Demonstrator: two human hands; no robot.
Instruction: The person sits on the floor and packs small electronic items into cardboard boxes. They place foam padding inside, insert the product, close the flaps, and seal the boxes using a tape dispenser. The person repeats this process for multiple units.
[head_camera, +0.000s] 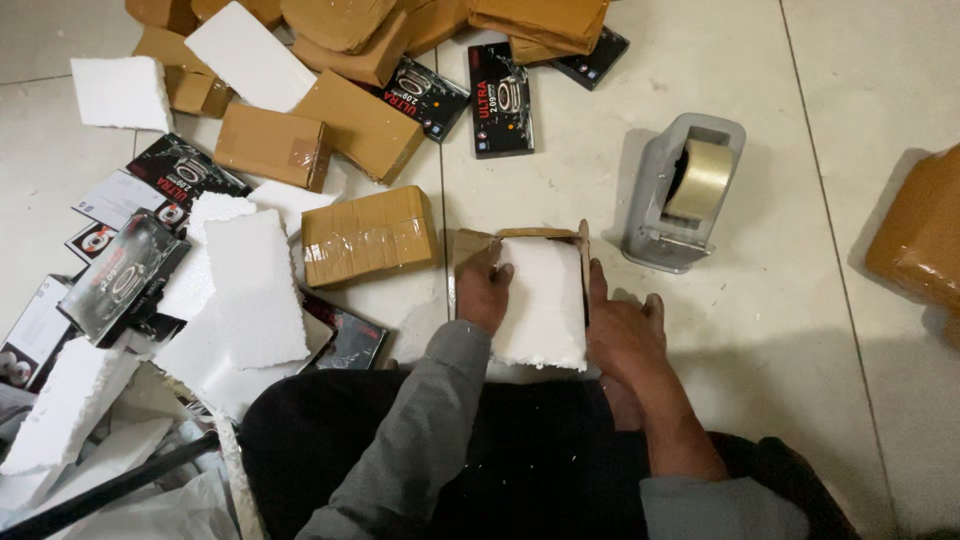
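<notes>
Pressed the white foam slab (545, 300) into its cardboard wrap (470, 243) on the floor, left hand (485, 290) flat, right hand (625, 335) bracing the flap, neither clenched. Seemed mid-wrapping; called next for firm folding.

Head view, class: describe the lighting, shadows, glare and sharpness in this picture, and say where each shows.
Head view: dim, warm light; the tape dispenser throws a soft shadow to its left on the tiled floor; faint glare on the glossy black boxes; the white foam slab between the left hand and right hand is bright with little texture; the image is slightly soft, edges darker.
</notes>
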